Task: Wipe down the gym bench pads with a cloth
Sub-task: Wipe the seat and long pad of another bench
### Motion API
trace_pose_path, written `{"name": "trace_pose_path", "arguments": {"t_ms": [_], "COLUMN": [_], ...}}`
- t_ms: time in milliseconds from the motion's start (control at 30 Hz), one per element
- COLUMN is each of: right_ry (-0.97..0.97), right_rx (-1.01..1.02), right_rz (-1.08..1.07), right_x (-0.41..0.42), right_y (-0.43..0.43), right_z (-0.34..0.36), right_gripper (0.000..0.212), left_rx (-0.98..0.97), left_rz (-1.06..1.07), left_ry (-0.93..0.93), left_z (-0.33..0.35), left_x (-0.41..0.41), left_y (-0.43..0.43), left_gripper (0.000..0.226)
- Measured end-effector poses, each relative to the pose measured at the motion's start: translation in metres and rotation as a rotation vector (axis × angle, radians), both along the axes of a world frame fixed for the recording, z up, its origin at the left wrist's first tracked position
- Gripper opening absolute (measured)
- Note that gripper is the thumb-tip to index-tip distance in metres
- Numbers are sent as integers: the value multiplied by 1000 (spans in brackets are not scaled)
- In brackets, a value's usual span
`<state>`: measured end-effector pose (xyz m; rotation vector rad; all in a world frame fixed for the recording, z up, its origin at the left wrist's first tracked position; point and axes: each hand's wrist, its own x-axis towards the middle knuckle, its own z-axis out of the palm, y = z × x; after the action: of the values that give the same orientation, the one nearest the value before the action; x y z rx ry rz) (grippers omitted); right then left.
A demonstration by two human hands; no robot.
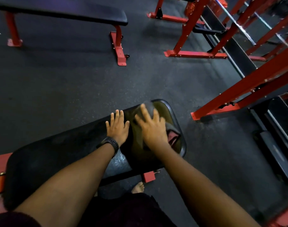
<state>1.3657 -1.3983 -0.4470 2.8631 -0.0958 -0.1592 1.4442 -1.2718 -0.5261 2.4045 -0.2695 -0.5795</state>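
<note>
A black padded gym bench [61, 154] on a red frame runs from lower left to centre right. A dark olive-grey cloth [163, 112] with a pink underside lies spread over the bench's right end. My right hand [152, 126] presses flat on the cloth with fingers spread; it looks blurred. My left hand [118, 128], with a black watch on the wrist, rests flat on the bare pad just left of the cloth, fingers apart. A wet sheen shows on the pad below the cloth.
A second black bench [84, 13] with red legs stands at the upper left. Red rack frames [248, 89] and a barbell [248, 36] fill the right side. My bare foot [137, 187] stands on the dark rubber floor [74, 82] under the bench.
</note>
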Motion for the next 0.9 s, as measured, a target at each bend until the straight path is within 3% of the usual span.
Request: {"name": "trace_pose_path", "arguments": {"t_ms": [67, 133, 233, 400, 533, 633, 700, 833, 900], "right_ry": [0, -8, -54, -66, -17, -43, -159, -393, -461], "right_rx": [3, 35, 60, 132, 13, 79, 178, 320, 377], "right_rz": [200, 245, 61, -264, -101, 53, -98, -358, -392], "right_x": [-44, -76, -71, 18, 22, -18, -23, -11, -5], "right_y": [1, -14, -48, -64, -21, 8, 16, 12, 4], "right_z": [-7, -4, 9, 32, 19, -4, -6, 14, 26], "right_gripper": [54, 48, 53, 59, 65, 63, 63, 76, 78], "left_rx": [5, 9, 18, 13, -30, -194, -359, -483, -641], "left_rz": [9, 30, 38, 27, 53, 153, 206, 50, 68], "left_ry": [0, -5, -5, 12, 46, 147, 226, 239, 262], "left_z": [0, 1, 4, 9, 12, 23, 38, 65, 81], "left_x": [-1, -3, -5, -7, -1, 3, 6, -4, -5], "left_y": [-3, -5, -5, -7, -6, -7, -8, -22, -34], "left_gripper": [62, 62, 62, 63, 58, 56, 56, 59, 40]}}
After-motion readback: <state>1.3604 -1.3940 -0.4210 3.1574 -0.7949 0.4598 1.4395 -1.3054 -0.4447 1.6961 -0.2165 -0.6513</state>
